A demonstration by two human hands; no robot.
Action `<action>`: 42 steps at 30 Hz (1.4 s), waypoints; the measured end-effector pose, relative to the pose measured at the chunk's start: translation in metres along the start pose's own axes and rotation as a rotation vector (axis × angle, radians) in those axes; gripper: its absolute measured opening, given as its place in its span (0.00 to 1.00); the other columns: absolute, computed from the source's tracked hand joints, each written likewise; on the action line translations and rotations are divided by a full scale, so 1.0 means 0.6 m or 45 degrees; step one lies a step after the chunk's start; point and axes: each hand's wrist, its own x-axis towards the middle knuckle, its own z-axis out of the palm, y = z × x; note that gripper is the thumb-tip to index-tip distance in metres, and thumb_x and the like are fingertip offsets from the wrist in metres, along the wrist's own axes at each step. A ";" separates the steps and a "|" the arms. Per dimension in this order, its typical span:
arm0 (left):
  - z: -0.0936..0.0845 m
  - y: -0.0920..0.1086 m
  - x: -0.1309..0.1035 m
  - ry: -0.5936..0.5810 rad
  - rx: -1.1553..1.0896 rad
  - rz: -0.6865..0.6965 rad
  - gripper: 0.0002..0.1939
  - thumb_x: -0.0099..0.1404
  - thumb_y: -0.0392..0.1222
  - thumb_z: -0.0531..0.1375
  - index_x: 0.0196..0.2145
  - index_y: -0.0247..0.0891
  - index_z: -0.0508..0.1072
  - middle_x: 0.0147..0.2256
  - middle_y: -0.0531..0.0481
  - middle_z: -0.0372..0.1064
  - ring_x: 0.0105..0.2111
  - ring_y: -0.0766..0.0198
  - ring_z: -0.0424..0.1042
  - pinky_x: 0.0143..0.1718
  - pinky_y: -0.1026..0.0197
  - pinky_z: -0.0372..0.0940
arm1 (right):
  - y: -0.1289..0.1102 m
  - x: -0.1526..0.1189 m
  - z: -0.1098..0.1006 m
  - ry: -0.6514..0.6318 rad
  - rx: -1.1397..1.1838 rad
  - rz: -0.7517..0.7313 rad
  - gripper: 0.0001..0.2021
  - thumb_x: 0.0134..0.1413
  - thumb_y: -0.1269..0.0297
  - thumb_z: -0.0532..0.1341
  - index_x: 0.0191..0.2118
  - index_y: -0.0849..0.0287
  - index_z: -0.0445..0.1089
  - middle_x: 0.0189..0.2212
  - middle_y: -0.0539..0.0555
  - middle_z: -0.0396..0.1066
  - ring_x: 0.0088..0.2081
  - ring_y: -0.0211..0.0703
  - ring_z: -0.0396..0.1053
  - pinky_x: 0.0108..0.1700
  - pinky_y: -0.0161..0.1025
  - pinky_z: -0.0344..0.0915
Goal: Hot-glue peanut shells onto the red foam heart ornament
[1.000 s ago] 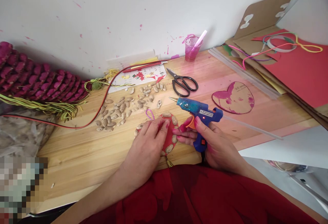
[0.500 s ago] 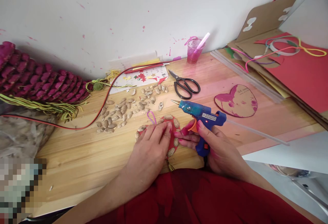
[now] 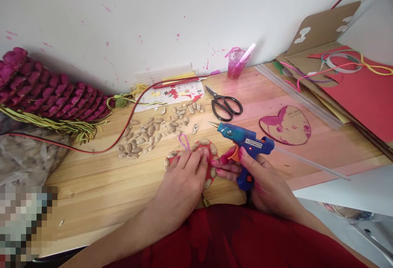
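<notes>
The red peanut-edged piece (image 3: 210, 157) lies on the table (image 3: 107, 202) beneath the left hand (image 3: 184, 178), whose bunched fingers seem at a pressing step calling for steady pressure, anything they pinch hidden, while the right hand (image 3: 264, 178) wraps firmly around the glue gun (image 3: 238, 135), nozzle (image 3: 213, 124) clear.

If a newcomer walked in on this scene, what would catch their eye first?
Probably the blue glue gun, held in the right hand near the middle, its metal tip pointing left. Just beside it, the left hand rests on a red piece edged with peanuts. The big, bumpy magenta bundle at the far left, by the paint-spattered wall, is hard to miss too.
</notes>
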 end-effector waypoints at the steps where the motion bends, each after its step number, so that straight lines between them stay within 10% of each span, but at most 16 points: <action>1: -0.001 0.001 0.001 -0.020 0.019 -0.003 0.22 0.69 0.30 0.52 0.59 0.23 0.65 0.51 0.35 0.70 0.48 0.49 0.69 0.45 0.51 0.69 | -0.001 0.000 0.001 0.013 0.006 0.009 0.13 0.48 0.55 0.73 0.34 0.57 0.78 0.33 0.53 0.80 0.39 0.52 0.81 0.45 0.49 0.78; 29: -0.018 0.008 0.011 -0.077 0.105 0.065 0.14 0.70 0.37 0.54 0.48 0.28 0.74 0.50 0.36 0.66 0.48 0.51 0.67 0.43 0.53 0.65 | -0.008 0.011 -0.004 0.230 -0.054 0.114 0.20 0.26 0.56 0.80 0.31 0.56 0.80 0.33 0.58 0.83 0.38 0.61 0.81 0.48 0.56 0.76; 42: 0.001 0.011 0.011 -0.068 0.107 0.069 0.13 0.68 0.37 0.57 0.47 0.29 0.74 0.48 0.37 0.66 0.48 0.50 0.66 0.44 0.53 0.66 | -0.003 0.006 -0.008 0.085 -0.087 0.033 0.15 0.45 0.55 0.74 0.37 0.57 0.79 0.37 0.57 0.83 0.40 0.55 0.81 0.50 0.52 0.76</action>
